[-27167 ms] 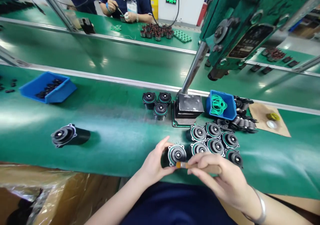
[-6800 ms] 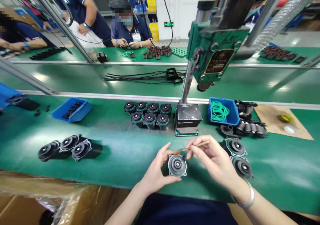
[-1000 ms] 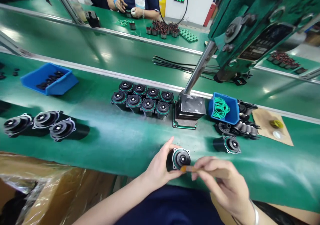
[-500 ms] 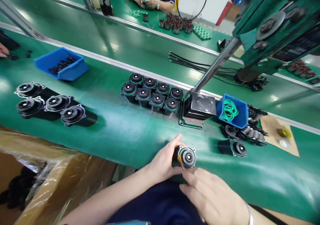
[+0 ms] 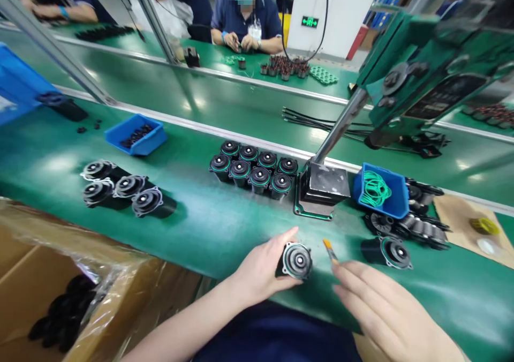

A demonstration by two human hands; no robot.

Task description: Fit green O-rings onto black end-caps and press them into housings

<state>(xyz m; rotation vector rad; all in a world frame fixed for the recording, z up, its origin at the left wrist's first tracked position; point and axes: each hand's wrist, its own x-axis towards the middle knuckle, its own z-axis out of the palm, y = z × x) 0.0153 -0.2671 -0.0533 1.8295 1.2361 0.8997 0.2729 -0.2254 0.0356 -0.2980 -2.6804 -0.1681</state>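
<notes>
My left hand (image 5: 263, 268) is wrapped round a black cylindrical motor housing (image 5: 297, 261), its metal-flanged end and pale shaft tip facing up toward me. Pinched in my right hand (image 5: 373, 298) is a small paintbrush (image 5: 330, 250) with orange bristles, held apart from the housing on its right. A similar housing (image 5: 387, 252) lies on its side beyond my right hand, a green ring round its end. Behind my hands, several upright housings (image 5: 259, 175) with green rings stand in two rows.
A green press (image 5: 421, 83) rises over its black base block (image 5: 326, 180). To its right sit a blue bin (image 5: 395, 193) of green rings and a yellow cap (image 5: 484, 225) on cardboard. Several housings (image 5: 148, 201) lie at left near another blue bin (image 5: 135, 134). Co-workers sit across the bench.
My right hand has moved right with the paintbrush, away from the housing's rim. The left hand keeps hold of the housing. The view has tilted up and turned left.
</notes>
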